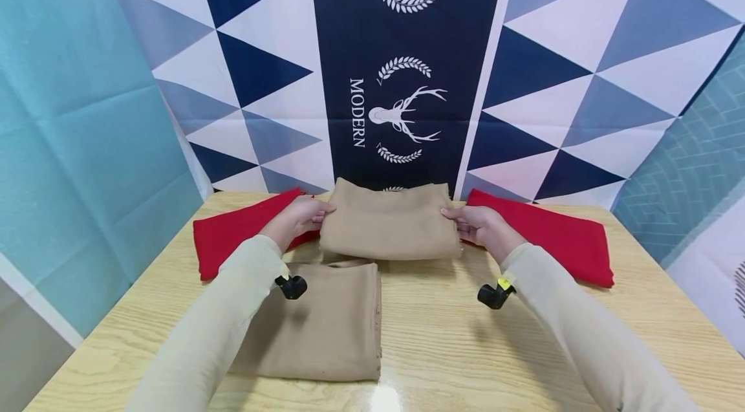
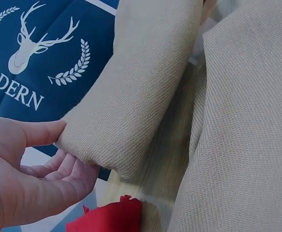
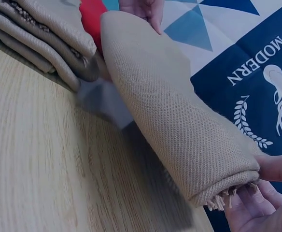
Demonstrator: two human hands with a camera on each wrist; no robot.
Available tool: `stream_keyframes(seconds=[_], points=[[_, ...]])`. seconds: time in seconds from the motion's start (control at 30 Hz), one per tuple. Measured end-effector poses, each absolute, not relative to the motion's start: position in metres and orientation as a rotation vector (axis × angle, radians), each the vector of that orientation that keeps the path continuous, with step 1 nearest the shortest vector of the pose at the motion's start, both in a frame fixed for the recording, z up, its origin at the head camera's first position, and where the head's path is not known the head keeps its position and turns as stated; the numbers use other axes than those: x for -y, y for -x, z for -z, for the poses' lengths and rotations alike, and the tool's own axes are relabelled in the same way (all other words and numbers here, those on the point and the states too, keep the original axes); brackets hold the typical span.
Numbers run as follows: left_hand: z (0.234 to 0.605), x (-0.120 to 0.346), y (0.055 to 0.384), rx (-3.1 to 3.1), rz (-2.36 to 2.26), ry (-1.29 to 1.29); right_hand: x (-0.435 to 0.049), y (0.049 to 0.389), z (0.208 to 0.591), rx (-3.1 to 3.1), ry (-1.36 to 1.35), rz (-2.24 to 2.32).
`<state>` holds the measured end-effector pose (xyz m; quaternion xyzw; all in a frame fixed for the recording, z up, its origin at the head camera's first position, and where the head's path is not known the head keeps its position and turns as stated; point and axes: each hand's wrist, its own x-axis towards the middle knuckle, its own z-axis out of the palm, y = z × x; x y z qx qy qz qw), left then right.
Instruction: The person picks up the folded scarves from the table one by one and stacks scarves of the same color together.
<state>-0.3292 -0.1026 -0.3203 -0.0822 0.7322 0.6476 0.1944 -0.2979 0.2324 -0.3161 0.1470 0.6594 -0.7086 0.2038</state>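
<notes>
A folded beige cloth [image 1: 390, 221] with a fringed edge is held up between both hands near the back of the table. My left hand [image 1: 305, 215] pinches its left end, thumb above and fingers beneath, as the left wrist view shows. At the opposite end my right hand [image 1: 480, 226] pinches the cloth the same way, beside the fringe [image 3: 218, 200]. A second folded beige cloth [image 1: 326, 328] lies flat on the table, nearer and to the left. In the right wrist view its layers [image 3: 39, 38] are stacked.
One red folded cloth [image 1: 227, 237] lies behind the left arm, another red folded cloth [image 1: 559, 237] beyond the right arm. The wooden table [image 1: 448, 360] ends at a patterned backdrop [image 1: 401, 37]. A small black camera [image 1: 291, 286] hangs at each wrist.
</notes>
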Motion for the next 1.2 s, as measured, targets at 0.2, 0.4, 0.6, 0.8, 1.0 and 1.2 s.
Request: stream_keyframes(seconds=[0.2, 0.4, 0.6, 0.8, 1.0, 1.2], points=[[0.318, 0.107, 0.323, -2.057, -1.817, 0.218, -0.232, 0.292, 0.315, -1.829, -0.381, 1.978], [0.318, 0.111, 0.318, -2.055, -1.824, 0.199, -0.231, 0.285, 0.313, -1.808, -0.311, 1.985], [0.318, 0.115, 0.311, -2.048, -1.816, 0.190, -0.230, 0.277, 0.313, -1.798, -0.270, 1.995], [0.319, 0.118, 0.307, -2.013, -1.850, 0.166, -0.230, 0.274, 0.314, -1.806, -0.287, 2.011], [0.318, 0.121, 0.301, -2.001, -1.835, 0.171, -0.228, 0.271, 0.315, -1.798, -0.274, 2.009], [0.317, 0.126, 0.297, -2.004, -1.816, 0.165, -0.226, 0.269, 0.315, -1.792, -0.228, 2.012]])
